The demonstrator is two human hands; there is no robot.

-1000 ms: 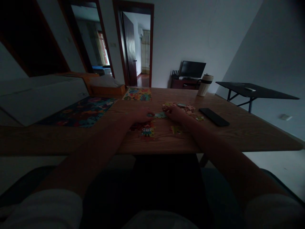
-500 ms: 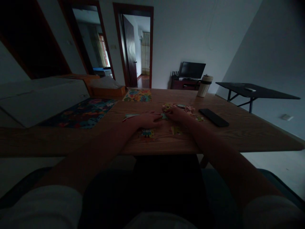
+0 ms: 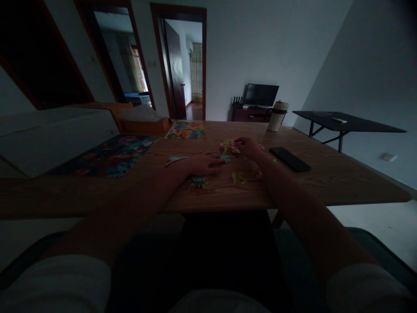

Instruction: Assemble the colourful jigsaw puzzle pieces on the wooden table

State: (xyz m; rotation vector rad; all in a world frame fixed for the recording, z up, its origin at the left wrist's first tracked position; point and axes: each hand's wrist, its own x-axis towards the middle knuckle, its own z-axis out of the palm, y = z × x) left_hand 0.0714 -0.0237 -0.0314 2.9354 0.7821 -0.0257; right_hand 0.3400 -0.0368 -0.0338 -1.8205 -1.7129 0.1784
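Note:
My left hand [image 3: 204,164] lies flat with its fingers stretched out over the table, on or beside a partly joined jigsaw puzzle whose pale strip [image 3: 177,159] shows past the wrist. A light green puzzle piece [image 3: 225,159] lies at its fingertips. My right hand [image 3: 249,148] is over the heap of loose puzzle pieces [image 3: 228,145], fingers bent down and drawn together; what they hold, if anything, is too dark to make out. Closer to me lie a colourful joined section [image 3: 199,182] and a yellow-green puzzle piece [image 3: 239,177].
A black phone [image 3: 289,159] lies right of the heap. Farther back stands a beige tumbler [image 3: 278,116]. Left are a dark patterned sheet [image 3: 107,156], a bright picture sheet [image 3: 185,130], a tissue box [image 3: 145,125] and a large white box [image 3: 61,137].
My right hand has moved away from the green piece, up and right onto the heap, leaving that piece in view. My left hand stays in nearly the same place.

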